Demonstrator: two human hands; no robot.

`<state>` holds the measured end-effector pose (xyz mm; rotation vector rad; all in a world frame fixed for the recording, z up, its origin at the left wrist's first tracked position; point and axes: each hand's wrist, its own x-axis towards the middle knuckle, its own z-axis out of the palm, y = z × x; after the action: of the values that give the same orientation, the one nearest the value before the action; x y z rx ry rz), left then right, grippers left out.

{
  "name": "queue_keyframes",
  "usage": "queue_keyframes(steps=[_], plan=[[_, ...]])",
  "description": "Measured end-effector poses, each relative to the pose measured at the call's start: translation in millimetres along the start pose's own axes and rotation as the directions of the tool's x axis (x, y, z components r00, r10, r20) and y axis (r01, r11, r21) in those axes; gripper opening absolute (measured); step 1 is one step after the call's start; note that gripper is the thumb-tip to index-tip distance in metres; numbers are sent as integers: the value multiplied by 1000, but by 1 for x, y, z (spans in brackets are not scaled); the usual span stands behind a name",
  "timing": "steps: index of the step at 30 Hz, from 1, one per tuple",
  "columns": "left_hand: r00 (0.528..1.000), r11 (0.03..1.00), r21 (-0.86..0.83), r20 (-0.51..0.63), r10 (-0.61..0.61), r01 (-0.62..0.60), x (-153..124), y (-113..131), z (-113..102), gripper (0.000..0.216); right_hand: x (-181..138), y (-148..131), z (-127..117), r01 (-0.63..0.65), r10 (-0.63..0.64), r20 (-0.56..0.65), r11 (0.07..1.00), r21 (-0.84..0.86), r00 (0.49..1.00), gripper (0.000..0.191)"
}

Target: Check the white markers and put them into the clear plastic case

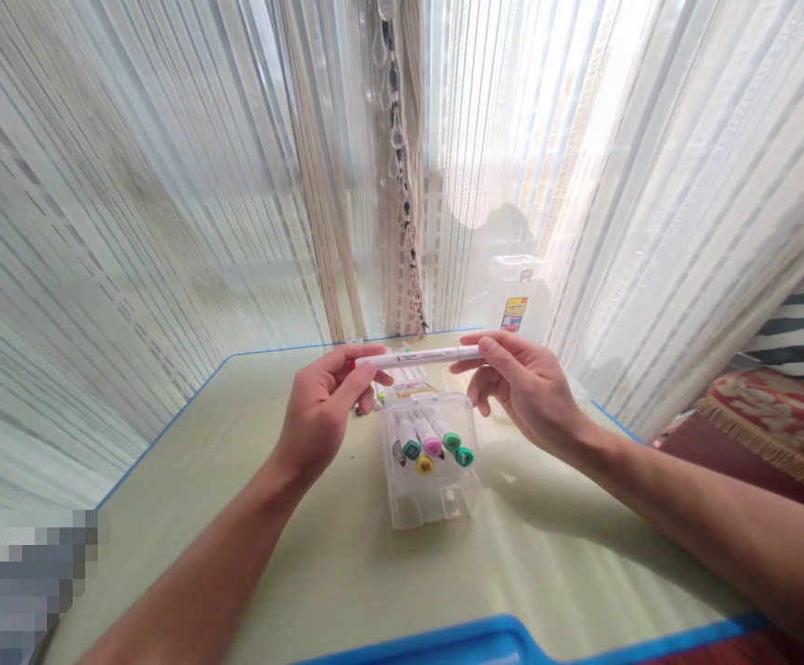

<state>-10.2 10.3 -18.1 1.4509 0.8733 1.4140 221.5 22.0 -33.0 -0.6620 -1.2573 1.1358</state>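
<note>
The pale green surface (305, 573) spread out below you, carrying a clear box (433, 510) with several markers (432, 447) inside. Above the box, your left hand (325, 397) pinched one end of a white marker (426, 356) and your right hand (530, 379) pinched the other, both closed just to its thickness. It ran crosswise between them, nearly level, neither hand nearer, its red end (354, 365) leftmost
</note>
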Motion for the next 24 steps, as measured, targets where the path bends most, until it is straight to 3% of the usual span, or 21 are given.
queue_keyframes(steps=[6, 17, 24], plan=[[1000, 989, 147, -11, 25, -23, -1, 3, 3, 29, 0, 3, -2, 73, -71, 24, 995, -72, 997, 25], [999, 993, 121, -52, 10, -4, 1, 2, 2, 26, -2, 1, 3, 57, -53, 43, 993, -107, 998, 25], [1000, 1000, -6, -17, 7, -7, 4, -5, -3, 27, -1, -1, 1, 4, -3, 29, 999, -33, 1000, 31]])
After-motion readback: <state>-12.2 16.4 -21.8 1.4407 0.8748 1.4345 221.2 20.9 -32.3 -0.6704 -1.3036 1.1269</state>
